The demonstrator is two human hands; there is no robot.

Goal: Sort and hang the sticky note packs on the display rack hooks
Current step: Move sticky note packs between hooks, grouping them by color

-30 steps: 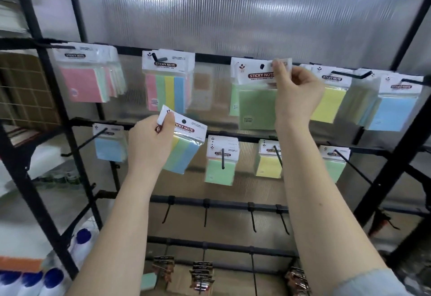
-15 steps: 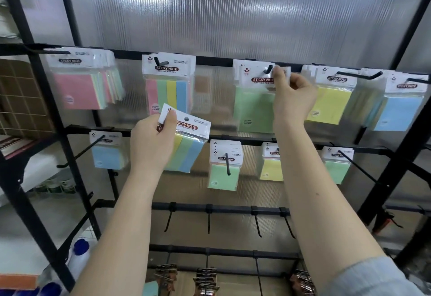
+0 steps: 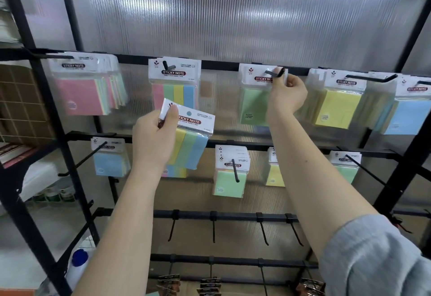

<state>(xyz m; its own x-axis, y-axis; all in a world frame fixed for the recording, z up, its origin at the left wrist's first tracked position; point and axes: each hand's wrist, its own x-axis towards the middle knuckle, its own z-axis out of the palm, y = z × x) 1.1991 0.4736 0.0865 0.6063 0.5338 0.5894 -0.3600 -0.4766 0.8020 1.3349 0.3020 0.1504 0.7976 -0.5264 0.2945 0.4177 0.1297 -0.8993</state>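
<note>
The green sticky note pack [image 3: 254, 99] hangs on the top rail's third hook [image 3: 275, 73], its white header card threaded over the black prong. The right hand [image 3: 288, 95] is up at that card, thumb and fingers pinching the header's right edge just under the hook tip. Over to the left hand [image 3: 155, 139]: it grips a striped pack [image 3: 190, 140] of yellow, green and blue notes by the top left corner of its card, thumb pressed on the front, the pack tilted and held in front of the rack, on no hook.

Directly above it, a matching striped pack [image 3: 175, 85] in pink, green, yellow and blue sits on the second top hook. Far left on the same rail, a thick bunch of packs fronted by a pink one [image 3: 79, 95]. To the right of the green pack, a yellow pack [image 3: 338, 106], then a blue one [image 3: 408, 113] at the edge of view.

One rail down: a blue pack [image 3: 108, 160] at left, a small green stack [image 3: 229, 176] in the middle with its hook jutting forward, a yellow pack [image 3: 275, 172] partly behind the right forearm, and a green one [image 3: 347, 167] beyond. The next rail [image 3: 233, 215] shows bare black hooks. At the bottom, dark clips [image 3: 210, 285] hang in a row, blurred. A white bottle with a blue cap [image 3: 79, 263] stands lower left, outside the black rack frame [image 3: 46, 146].
</note>
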